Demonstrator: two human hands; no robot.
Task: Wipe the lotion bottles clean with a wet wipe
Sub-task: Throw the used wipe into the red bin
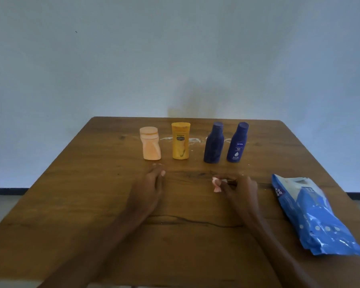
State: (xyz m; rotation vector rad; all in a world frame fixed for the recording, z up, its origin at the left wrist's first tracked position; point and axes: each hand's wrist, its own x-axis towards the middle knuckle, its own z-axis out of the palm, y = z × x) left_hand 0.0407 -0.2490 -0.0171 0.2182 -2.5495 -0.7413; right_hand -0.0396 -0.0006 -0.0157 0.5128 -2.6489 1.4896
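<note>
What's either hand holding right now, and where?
The right hand pinches a small pinkish-white scrap, possibly a wipe, at its right end. The left hand holds nothing.

Four lotion bottles stand in a row on the wooden surface (pixel 71 194): peach bottle (pixel 150 146), yellow bottle (pixel 180 143), plain blue bottle (pixel 213 144), labelled blue bottle (pixel 237 144). The left hand (pixel 152 185) rests flat with straight fingers. The right hand (pixel 240 187) pinches a small pink scrap (pixel 216 185). A blue wipes pack (pixel 312 215) lies right.
</note>
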